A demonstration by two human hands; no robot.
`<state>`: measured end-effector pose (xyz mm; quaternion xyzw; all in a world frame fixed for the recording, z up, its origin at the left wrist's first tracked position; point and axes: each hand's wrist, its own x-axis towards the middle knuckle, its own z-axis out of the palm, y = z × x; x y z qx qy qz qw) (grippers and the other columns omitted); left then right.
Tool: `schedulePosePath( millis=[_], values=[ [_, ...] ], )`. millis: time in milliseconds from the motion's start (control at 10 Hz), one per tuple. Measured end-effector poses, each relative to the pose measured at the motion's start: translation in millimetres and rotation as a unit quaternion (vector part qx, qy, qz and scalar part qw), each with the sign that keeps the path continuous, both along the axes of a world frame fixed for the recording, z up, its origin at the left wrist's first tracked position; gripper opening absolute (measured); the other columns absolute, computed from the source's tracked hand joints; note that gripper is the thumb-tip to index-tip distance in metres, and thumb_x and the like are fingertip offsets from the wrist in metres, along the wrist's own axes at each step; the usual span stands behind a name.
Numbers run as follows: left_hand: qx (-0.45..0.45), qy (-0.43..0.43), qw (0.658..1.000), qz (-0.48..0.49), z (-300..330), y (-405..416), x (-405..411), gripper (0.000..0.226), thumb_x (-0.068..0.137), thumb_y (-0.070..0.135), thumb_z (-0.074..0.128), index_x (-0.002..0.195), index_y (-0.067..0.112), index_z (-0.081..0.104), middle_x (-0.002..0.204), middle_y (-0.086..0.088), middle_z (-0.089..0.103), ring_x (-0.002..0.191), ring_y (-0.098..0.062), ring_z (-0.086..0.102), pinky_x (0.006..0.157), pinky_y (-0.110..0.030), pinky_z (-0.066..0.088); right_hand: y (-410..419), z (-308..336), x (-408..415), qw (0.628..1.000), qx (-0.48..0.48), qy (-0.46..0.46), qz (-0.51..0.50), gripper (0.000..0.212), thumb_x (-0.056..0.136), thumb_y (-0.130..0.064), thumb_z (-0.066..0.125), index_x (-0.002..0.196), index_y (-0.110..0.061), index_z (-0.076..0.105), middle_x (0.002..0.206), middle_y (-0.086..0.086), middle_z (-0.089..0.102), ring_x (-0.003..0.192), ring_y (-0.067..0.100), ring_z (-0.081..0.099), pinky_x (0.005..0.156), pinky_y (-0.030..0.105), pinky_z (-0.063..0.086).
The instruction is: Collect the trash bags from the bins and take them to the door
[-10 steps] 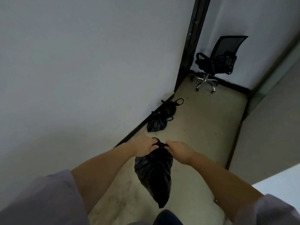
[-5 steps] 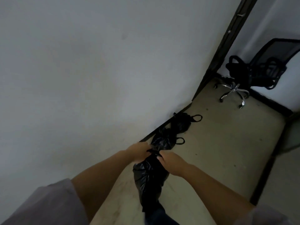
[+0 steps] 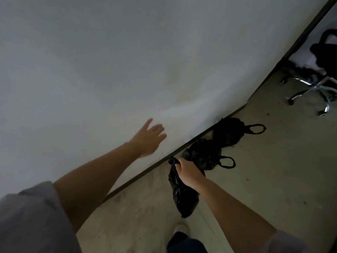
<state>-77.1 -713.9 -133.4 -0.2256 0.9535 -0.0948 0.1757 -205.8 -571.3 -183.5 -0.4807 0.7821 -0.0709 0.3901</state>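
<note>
My right hand (image 3: pixel 188 173) grips the gathered neck of a black trash bag (image 3: pixel 183 196), which hangs just above the floor. My left hand (image 3: pixel 148 138) is off the bag, fingers spread, raised in front of the white wall. Two more tied black trash bags lie on the floor against the wall's dark skirting: a near one (image 3: pixel 202 156) just past my right hand and a far one (image 3: pixel 228 131), each with a handle loop sticking out to the right.
The white wall (image 3: pixel 109 70) fills the left side. A dark door frame (image 3: pixel 299 39) runs up at the right. A black office chair (image 3: pixel 321 70) on a chrome wheeled base stands beyond it. My foot (image 3: pixel 180 230) is on the beige floor below the bag.
My left hand has let go of the bag and swung up to the left. The right hand alone holds the bag now, and I have come closer to the two bags on the floor.
</note>
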Motion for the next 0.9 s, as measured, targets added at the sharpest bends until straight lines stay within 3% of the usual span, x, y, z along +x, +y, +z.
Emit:
schedulePosePath(
  millis=[100, 200, 300, 400, 600, 700, 800, 900],
  values=[
    [-0.132, -0.031, 0.989, -0.062, -43, -40, 16, 0.05, 0.099, 0.024, 0.031, 0.148, 0.015, 0.026, 0.159, -0.014, 0.013, 0.149, -0.027, 0.005, 0.114, -0.047, -0.018, -22, -66, -2, 0.999, -0.014, 0.016, -0.036, 0.034, 0.102, -0.027, 0.031, 0.119, -0.003, 0.047, 0.099, 0.014, 0.062, 0.087, 0.031, 0.063, 0.063, 0.036, 0.043],
    [-0.266, -0.012, 0.956, -0.125, -82, -63, 32, 0.045, 0.096, 0.029, 0.041, 0.14, 0.019, 0.046, 0.153, -0.01, 0.032, 0.145, -0.027, 0.023, 0.117, -0.049, -0.013, -40, -128, -6, 0.997, -0.035, 0.019, -0.072, 0.033, 0.102, -0.026, 0.031, 0.114, -0.001, 0.05, 0.104, 0.017, 0.062, 0.09, 0.033, 0.062, 0.072, 0.041, 0.049],
    [-0.371, 0.037, 0.915, -0.158, -101, -72, 33, 0.04, 0.095, 0.029, 0.041, 0.131, 0.02, 0.056, 0.147, -0.004, 0.044, 0.14, -0.023, 0.035, 0.117, -0.049, -0.008, -53, -185, -8, 0.993, -0.075, 0.025, -0.092, 0.031, 0.102, -0.026, 0.032, 0.112, -0.002, 0.048, 0.093, 0.015, 0.062, 0.079, 0.032, 0.062, 0.062, 0.043, 0.047],
    [-0.418, 0.064, 0.882, -0.208, -109, -83, 33, 0.033, 0.09, 0.026, 0.055, 0.122, 0.019, 0.062, 0.145, -0.008, 0.047, 0.138, -0.029, 0.039, 0.118, -0.053, -0.001, -56, -235, -6, 0.993, -0.096, 0.061, -0.036, 0.026, 0.102, -0.028, 0.032, 0.105, -0.007, 0.046, 0.07, 0.002, 0.049, 0.056, 0.02, 0.049, 0.045, 0.029, 0.032],
    [-0.446, 0.072, 0.858, -0.245, -112, -91, 35, 0.04, 0.091, 0.022, 0.034, 0.117, 0.023, 0.064, 0.141, -0.01, 0.052, 0.135, -0.031, 0.043, 0.115, -0.056, 0.016, -51, -308, -4, 0.984, -0.105, 0.125, 0.074, 0.027, 0.101, -0.03, 0.033, 0.102, -0.007, 0.048, 0.061, -0.005, 0.037, 0.056, 0.022, 0.043, 0.046, 0.031, 0.027],
    [-0.453, 0.07, 0.859, -0.227, -115, -95, 35, 0.038, 0.09, 0.025, 0.036, 0.117, 0.025, 0.063, 0.142, -0.008, 0.051, 0.137, -0.029, 0.04, 0.116, -0.055, 0.016, -49, -323, -5, 0.979, -0.113, 0.141, 0.091, 0.026, 0.102, -0.03, 0.033, 0.1, -0.007, 0.046, 0.06, -0.005, 0.035, 0.052, 0.02, 0.039, 0.042, 0.029, 0.021],
    [-0.441, 0.064, 0.869, -0.216, -108, -92, 35, 0.036, 0.093, 0.026, 0.037, 0.122, 0.025, 0.059, 0.146, -0.008, 0.046, 0.14, -0.03, 0.036, 0.116, -0.056, 0.012, -46, -310, -5, 0.984, -0.077, 0.13, 0.091, 0.02, 0.101, -0.033, 0.034, 0.094, -0.015, 0.039, 0.067, -0.005, 0.042, 0.076, 0.03, 0.058, 0.048, 0.03, 0.028],
    [-0.419, 0.108, 0.873, -0.224, -99, -86, 33, 0.028, 0.094, 0.017, 0.046, 0.112, 0.018, 0.067, 0.137, -0.013, 0.055, 0.132, -0.033, 0.047, 0.115, -0.057, 0.019, -44, -283, -14, 0.985, -0.008, 0.122, 0.121, 0.045, 0.096, -0.042, 0.045, 0.131, -0.015, 0.039, 0.122, 0.008, 0.053, 0.121, 0.031, 0.049, 0.084, 0.039, 0.044]
  ],
)
